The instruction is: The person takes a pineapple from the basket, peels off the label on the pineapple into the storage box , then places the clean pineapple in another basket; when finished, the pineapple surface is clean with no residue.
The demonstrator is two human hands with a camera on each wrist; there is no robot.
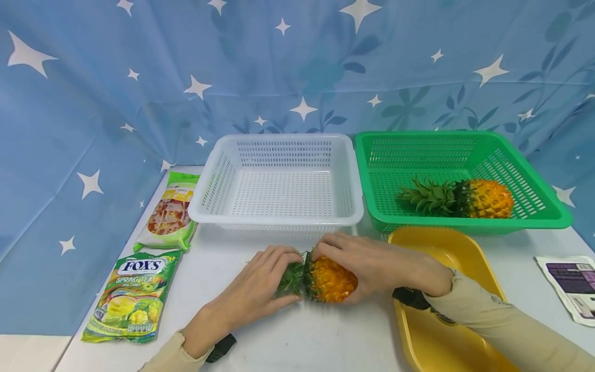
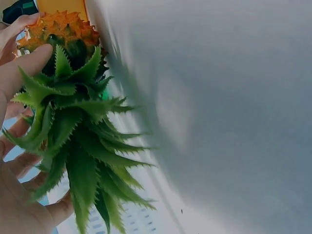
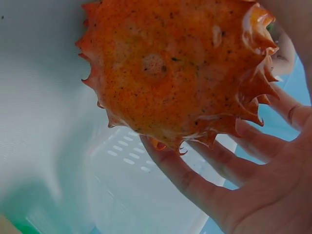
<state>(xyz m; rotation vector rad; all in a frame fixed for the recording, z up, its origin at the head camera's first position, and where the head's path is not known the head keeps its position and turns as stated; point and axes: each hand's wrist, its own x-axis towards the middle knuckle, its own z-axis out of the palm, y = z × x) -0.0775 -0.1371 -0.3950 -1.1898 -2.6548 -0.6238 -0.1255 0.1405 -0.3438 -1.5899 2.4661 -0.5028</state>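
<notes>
A toy-like pineapple [image 1: 332, 279] with an orange body and green leafy crown lies sideways on the white table, before the white basket. My left hand [image 1: 260, 281] grips it around the crown; in the left wrist view the thumb crosses near the base of the leaves [image 2: 83, 141] and the other fingers lie behind them. From the other end, my right hand [image 1: 367, 261] holds the orange body, fingers over its far side and thumb at the near side. The right wrist view shows the body's spiky orange end [image 3: 170, 73] with the fingers [image 3: 185, 178] along it.
Behind stands a white basket [image 1: 276, 221], beside a green basket [image 1: 465, 223] holding another pineapple [image 1: 488, 199]. A yellow tray [image 1: 469, 253] lies under my right forearm. Left are a candy bag [image 1: 132, 297] and a green food packet [image 1: 169, 214]; far right, a purple-and-white packet [image 1: 569, 284].
</notes>
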